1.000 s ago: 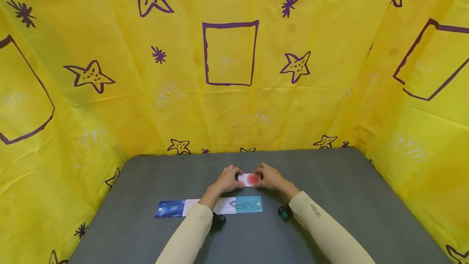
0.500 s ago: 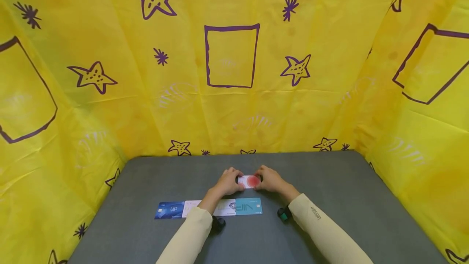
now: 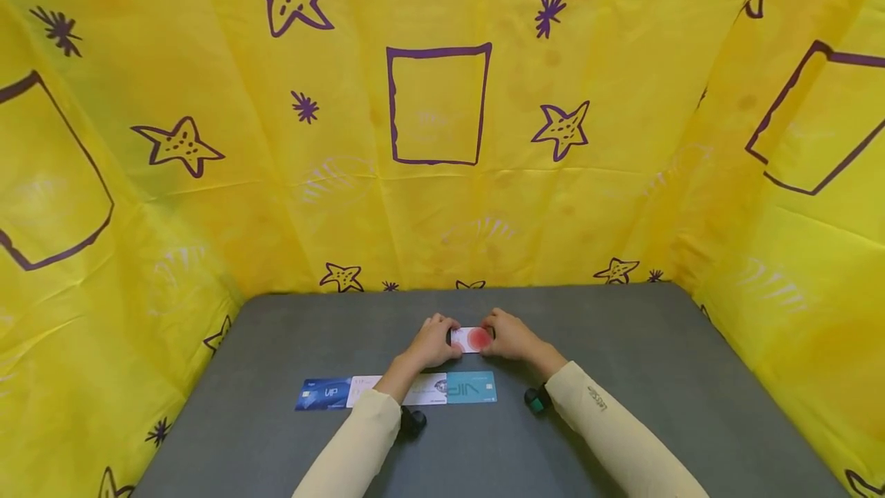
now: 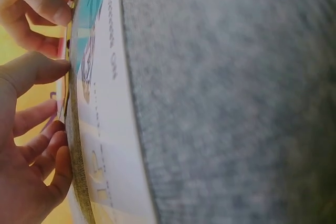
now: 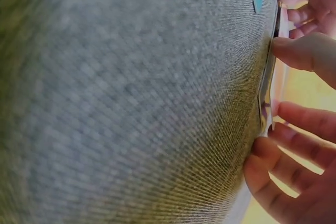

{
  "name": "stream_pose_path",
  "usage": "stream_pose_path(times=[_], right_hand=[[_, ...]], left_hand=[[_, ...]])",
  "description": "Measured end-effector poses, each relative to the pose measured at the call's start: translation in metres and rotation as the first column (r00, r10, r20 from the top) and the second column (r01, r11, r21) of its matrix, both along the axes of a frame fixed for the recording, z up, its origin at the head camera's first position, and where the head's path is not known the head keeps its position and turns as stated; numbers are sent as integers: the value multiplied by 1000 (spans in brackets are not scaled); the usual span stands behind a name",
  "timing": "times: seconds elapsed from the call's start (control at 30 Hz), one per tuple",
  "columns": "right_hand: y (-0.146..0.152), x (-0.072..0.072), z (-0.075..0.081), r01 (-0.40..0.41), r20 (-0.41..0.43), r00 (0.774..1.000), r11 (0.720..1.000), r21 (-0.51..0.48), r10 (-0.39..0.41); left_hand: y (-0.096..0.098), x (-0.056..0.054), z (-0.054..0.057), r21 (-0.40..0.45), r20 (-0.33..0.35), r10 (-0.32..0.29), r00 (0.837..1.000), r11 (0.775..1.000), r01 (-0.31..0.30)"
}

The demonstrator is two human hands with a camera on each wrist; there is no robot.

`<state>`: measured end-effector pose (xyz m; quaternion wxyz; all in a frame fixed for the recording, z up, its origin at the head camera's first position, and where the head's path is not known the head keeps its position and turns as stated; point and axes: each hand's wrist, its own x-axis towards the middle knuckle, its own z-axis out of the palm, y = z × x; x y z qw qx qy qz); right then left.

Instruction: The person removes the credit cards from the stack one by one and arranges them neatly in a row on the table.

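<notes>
A white card with a red circle lies at the middle of the grey table. My left hand holds its left end between thumb and fingers. At its right end, my right hand holds it the same way. Both wrist views show the card edge-on, low over the table, with a thin dark edge under it; what that is, I cannot tell. Nearer me runs a row of cards: a blue VIP card, a pale pink one, a white one and a teal VIP card. My left forearm covers part of the row.
The grey table stretches out on both sides of my arms. Yellow cloth with purple stars and outlines stands as walls at the back and sides. A black wrist device hangs under my left wrist, another under my right.
Both hands stay on the red-circle card, and the row of cards keeps its place. Only the head view has shifted slightly.
</notes>
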<state>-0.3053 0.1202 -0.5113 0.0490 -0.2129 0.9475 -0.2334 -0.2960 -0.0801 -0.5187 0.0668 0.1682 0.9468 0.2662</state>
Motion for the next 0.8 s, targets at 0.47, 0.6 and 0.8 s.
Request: stream_pose_path(times=[0.47, 0.6, 0.8], right_hand=[[3, -1, 8, -8, -25, 1000, 1000, 20, 8], [4, -3, 11, -13, -28, 1000, 1000, 21, 13], [5, -1, 12, -33, -36, 999, 999, 19, 33]], left_hand=[[-4, 0, 8, 62, 26, -27, 999, 998, 26], [-6, -3, 9, 72, 25, -29, 999, 997, 27], [-7, -3, 8, 84, 28, -20, 999, 996, 17]])
